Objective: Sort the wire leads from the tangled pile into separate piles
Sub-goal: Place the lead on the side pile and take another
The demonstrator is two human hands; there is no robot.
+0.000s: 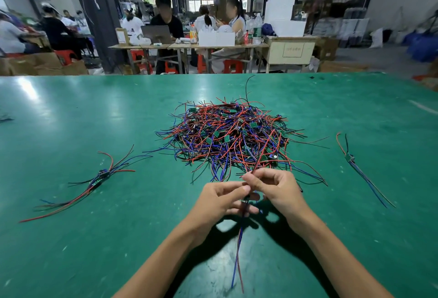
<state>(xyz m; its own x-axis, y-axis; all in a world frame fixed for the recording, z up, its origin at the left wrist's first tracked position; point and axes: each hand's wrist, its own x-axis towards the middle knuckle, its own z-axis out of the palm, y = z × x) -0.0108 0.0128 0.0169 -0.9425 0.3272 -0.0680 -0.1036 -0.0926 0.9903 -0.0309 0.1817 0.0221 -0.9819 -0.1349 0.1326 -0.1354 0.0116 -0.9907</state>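
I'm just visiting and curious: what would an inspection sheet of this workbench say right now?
Surface: green table, scuffed, with pale specks.
Job's things: tangled pile of red, blue and black leads with small green boards at centre; sorted bundle at left; lone lead at right.
Clutter: black scrap near the far edge.
Grippers: left hand and right hand both pinch the held lead, whose tails hang toward the person.
Cables: nothing seen beyond the leads.
Surroundings: seated workers at far tables, red stools, boxes.
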